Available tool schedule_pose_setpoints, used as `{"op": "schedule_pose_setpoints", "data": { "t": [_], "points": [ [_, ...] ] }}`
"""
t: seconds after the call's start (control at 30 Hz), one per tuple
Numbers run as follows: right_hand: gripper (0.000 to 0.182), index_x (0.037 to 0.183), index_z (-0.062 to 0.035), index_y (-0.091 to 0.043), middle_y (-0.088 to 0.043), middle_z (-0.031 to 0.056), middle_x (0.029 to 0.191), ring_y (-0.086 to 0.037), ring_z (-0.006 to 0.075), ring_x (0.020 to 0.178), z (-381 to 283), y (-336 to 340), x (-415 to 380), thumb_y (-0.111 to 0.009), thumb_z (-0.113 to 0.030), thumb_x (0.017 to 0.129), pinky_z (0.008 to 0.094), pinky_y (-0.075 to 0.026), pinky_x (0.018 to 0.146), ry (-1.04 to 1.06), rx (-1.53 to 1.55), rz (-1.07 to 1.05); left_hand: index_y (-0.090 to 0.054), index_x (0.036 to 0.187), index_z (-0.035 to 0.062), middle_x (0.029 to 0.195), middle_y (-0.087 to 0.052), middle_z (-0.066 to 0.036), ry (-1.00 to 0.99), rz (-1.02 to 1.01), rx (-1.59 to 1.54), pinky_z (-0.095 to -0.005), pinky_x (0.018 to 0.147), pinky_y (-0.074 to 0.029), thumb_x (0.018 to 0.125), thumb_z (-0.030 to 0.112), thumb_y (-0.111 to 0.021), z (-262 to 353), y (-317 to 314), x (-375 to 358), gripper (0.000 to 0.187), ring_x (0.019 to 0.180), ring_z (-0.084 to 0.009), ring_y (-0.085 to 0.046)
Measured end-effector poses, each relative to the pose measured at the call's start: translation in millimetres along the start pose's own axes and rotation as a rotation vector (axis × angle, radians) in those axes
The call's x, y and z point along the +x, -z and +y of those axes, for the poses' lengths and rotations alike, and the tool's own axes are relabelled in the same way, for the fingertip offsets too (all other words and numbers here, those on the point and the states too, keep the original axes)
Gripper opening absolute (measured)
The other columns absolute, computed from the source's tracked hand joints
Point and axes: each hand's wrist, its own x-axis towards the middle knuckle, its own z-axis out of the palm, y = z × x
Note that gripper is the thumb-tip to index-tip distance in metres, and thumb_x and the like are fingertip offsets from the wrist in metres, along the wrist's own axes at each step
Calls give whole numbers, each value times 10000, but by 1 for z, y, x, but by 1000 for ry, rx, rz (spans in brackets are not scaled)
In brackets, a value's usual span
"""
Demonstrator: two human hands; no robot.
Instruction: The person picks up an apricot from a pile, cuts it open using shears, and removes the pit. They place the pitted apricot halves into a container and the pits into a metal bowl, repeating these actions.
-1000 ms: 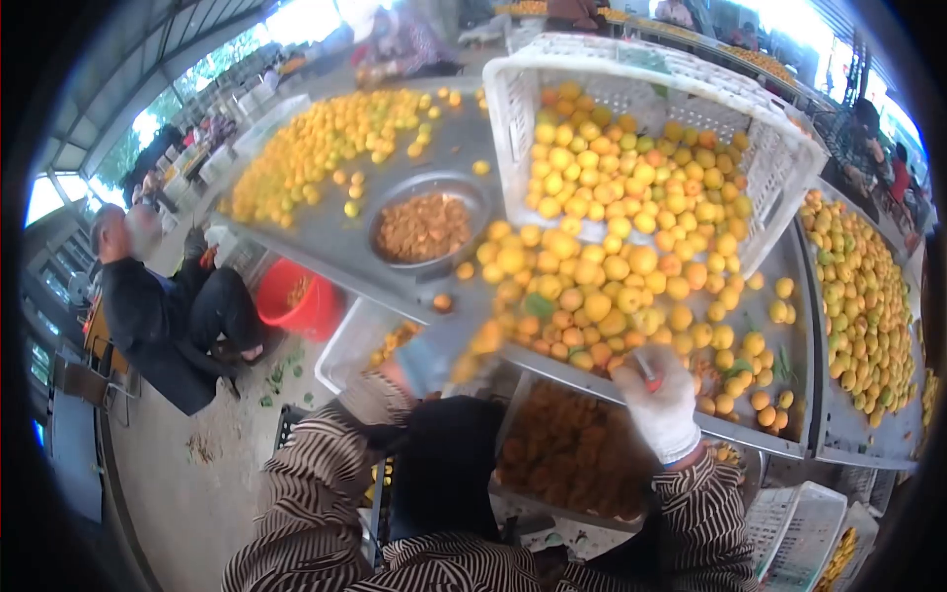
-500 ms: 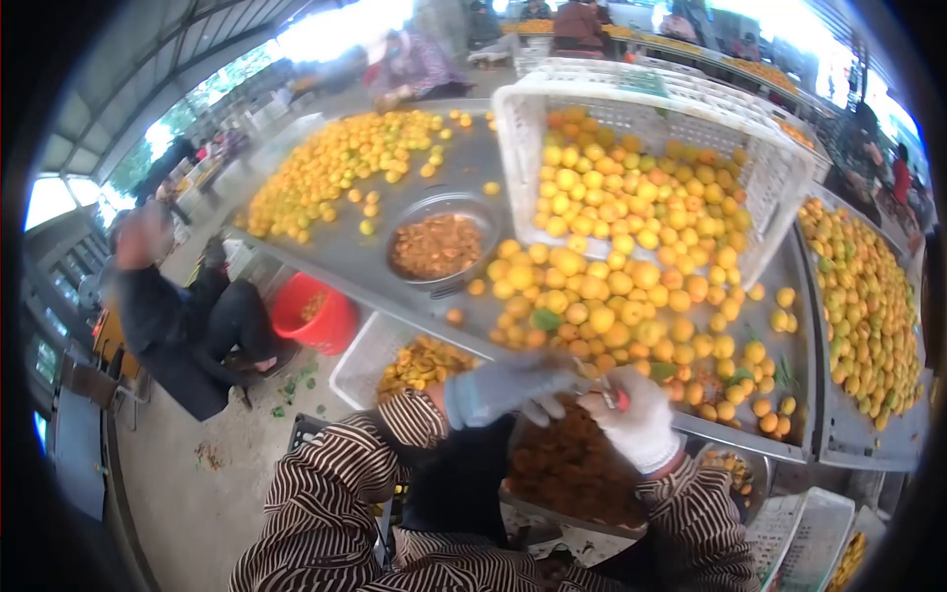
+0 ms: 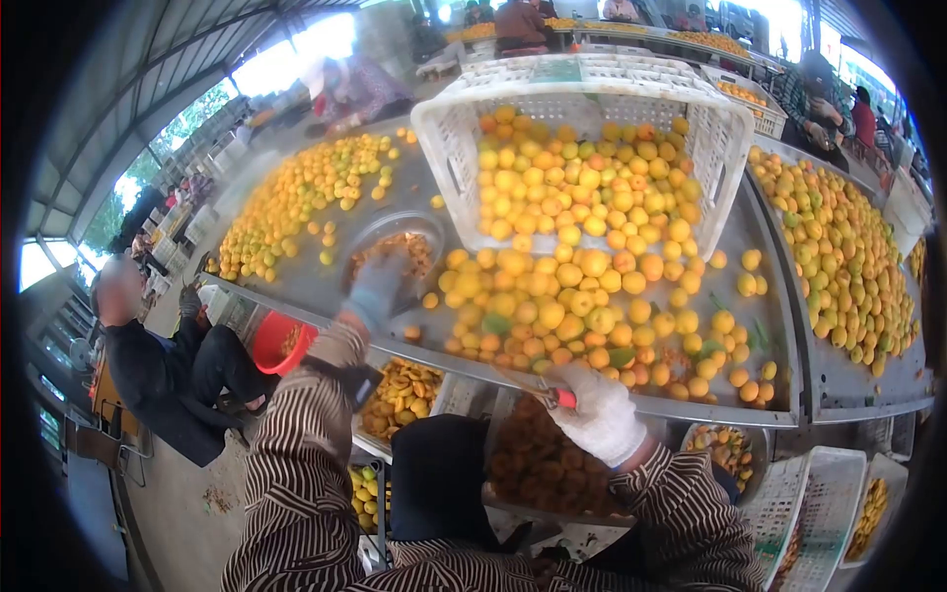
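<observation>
My left hand [image 3: 377,286], in a grey-blue glove, reaches over a round metal bowl [image 3: 441,240] of brown fruit pits set into the tray. It is smeared by motion, so its fingers cannot be made out. My right hand [image 3: 598,412], in a white glove, is closed around a small red-handled knife [image 3: 564,398] at the tray's front edge. The knife's thin blade points left. Just beyond lie many loose yellow-orange apricots [image 3: 552,314], spilling from a white plastic crate [image 3: 728,168] tipped on its side.
The metal tray [image 3: 769,326] also holds apricots [image 3: 296,202] at the left. Below stand a crate of split fruit [image 3: 400,400], a bin of brown pieces [image 3: 552,459] and white crates [image 3: 804,503]. A person [image 3: 168,365] sits left near a red bucket [image 3: 279,340].
My left hand has moved away from my right hand, leftward to the bowl. My right hand has shifted slightly left and down with the knife. The camera view has turned a little.
</observation>
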Motion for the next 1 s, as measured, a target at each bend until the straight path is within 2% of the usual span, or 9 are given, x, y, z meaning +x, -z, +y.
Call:
{"op": "schedule_pose_setpoints", "data": {
  "t": [0.03, 0.07, 0.17, 0.3, 0.47, 0.6, 0.87, 0.93, 1.0],
  "points": [
    [343, 1117, -80, -641, -691, 125, 948, -682, 315, 870, -3, 1, 2, -709, -170, 794, 388, -552, 762, 29, -15, 43, -578, 1257, 32, 1158, -647, -187, 230, 134, -606, -392, 899, -506, 889, 401, -647, -31, 0, 19, 526, 1050, -284, -642],
    [343, 1117, -80, -641, -691, 125, 948, -682, 315, 870, -4, -2, 2, -709, -170, 794, 388, -552, 762, 29, -8, 37, -578, 1257, 32, 1158, -647, -187, 238, 136, -601, -392, 899, -506, 889, 401, -647, -39, 3, 26, 526, 1050, -284, -642],
    [204, 1001, -57, -675, -690, 129, 814, -693, 295, 753, -1, -6, 5, -720, -187, 850, 343, -559, 673, -234, 171, 222, -558, 1281, 19, 1185, -642, -149, 185, 152, -188, -321, 891, -493, 937, 330, -611, -22, 4, 23, 467, 1028, -220, -631],
    [235, 1020, -56, -673, -692, 130, 819, -690, 302, 727, 13, -12, 3, -722, -188, 831, 345, -560, 656, -214, 156, 241, -572, 1260, 17, 1168, -647, -158, -3, -33, -67, -316, 905, -486, 929, 310, -623, 34, -37, 1, 445, 1034, -224, -630],
    [167, 920, -78, -655, -636, 113, 735, -653, 302, 645, 5, -12, 1, -754, -159, 811, 374, -523, 552, 189, -69, -3, -565, 1263, 55, 1171, -633, -184, -277, -79, 222, -400, 945, -474, 888, 233, -637, 46, -84, 18, 421, 1106, -320, -603],
    [192, 935, -104, -650, -637, 106, 740, -649, 324, 639, 9, -8, 2, -748, -229, 827, 391, -517, 532, 159, -131, -28, -508, 1331, 99, 1263, -574, -181, -299, -254, 674, -425, 990, -453, 854, 235, -648, 55, -89, 24, 515, 1136, -361, -574],
    [195, 953, -89, -641, -658, 124, 776, -672, 317, 694, 16, -3, 2, -701, -179, 790, 408, -539, 587, 69, -128, -66, -529, 1278, 86, 1254, -565, -201, -91, -353, 626, -429, 962, -492, 844, 158, -653, 67, -94, 22, 457, 1155, -335, -580],
    [224, 988, -82, -643, -668, 153, 804, -676, 339, 737, 15, -5, 5, -707, -187, 800, 408, -551, 638, -97, -3, 164, -463, 1274, 38, 1201, -570, -167, -147, -274, 115, -369, 938, -505, 807, 120, -740, 76, -87, 10, 549, 1111, -297, -608],
    [253, 1011, -41, -623, -668, 183, 818, -674, 365, 762, 8, 6, 10, -716, -187, 827, 403, -547, 659, -346, 109, 84, -425, 1283, 40, 1184, -547, -104, -186, -431, -597, -341, 934, -506, 790, 87, -771, 83, -85, -14, 604, 1087, -225, -602]
  ]
}}
